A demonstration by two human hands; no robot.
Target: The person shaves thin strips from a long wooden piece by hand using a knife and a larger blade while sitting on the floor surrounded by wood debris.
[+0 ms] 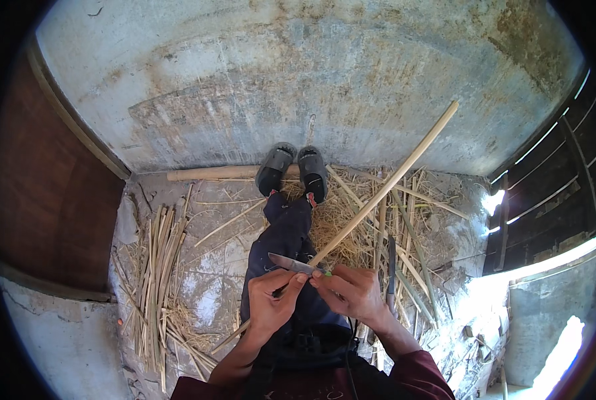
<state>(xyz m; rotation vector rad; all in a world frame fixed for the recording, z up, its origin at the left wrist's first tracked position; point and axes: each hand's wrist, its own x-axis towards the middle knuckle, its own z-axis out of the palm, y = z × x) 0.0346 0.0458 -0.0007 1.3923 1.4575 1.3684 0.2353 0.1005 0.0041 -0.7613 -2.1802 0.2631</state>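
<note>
A long pale strip of split bamboo slants from the upper right down to my hands. My left hand is closed, its thumb and fingers pinching at the strip beside the knife. A pale length shows beyond my left wrist, in line with the strip. My right hand is closed around the green handle of a small knife, mostly hidden by the fingers. The knife's blade points left and lies across the strip, near my left fingertips. Both hands are close together above my legs.
Split bamboo strips lie piled on the floor at the left. Shavings and more sticks spread at the right, with a long dark blade among them. A bamboo pole rests along the concrete wall, near my shoes.
</note>
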